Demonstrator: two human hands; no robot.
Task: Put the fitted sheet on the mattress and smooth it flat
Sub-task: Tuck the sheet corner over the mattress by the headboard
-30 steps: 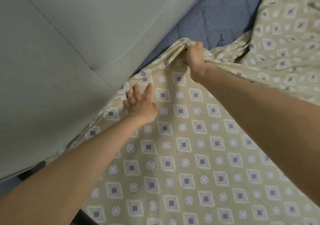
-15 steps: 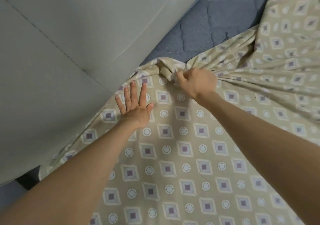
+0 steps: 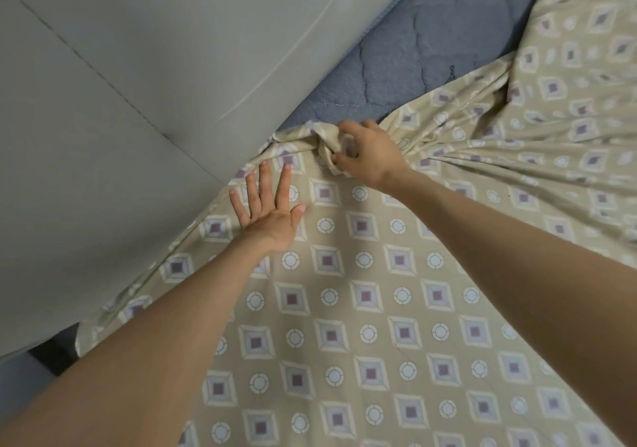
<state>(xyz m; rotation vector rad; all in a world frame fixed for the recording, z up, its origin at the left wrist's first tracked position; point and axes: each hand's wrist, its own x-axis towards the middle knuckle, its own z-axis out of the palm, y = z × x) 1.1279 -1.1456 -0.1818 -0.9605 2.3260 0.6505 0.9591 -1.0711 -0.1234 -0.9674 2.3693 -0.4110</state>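
Observation:
The beige fitted sheet (image 3: 379, 308) with purple squares and white circles covers the near part of the blue quilted mattress (image 3: 424, 57). My right hand (image 3: 367, 153) grips a bunched edge of the sheet near the mattress's left side, with folds fanning out to the right. Beside it, my left hand (image 3: 267, 210) lies flat on the sheet with its fingers spread, close to the wall-side edge. The far part of the mattress is bare.
A pale grey padded wall or headboard panel (image 3: 138, 102) runs tight along the mattress's left side. A dark gap (image 3: 55, 346) shows at the lower left below the panel. Crumpled sheet lies at the right (image 3: 568, 102).
My right hand has pulled the bunched sheet edge down and left, toward the wall side. The left hand has flattened, fingers spread, on the sheet.

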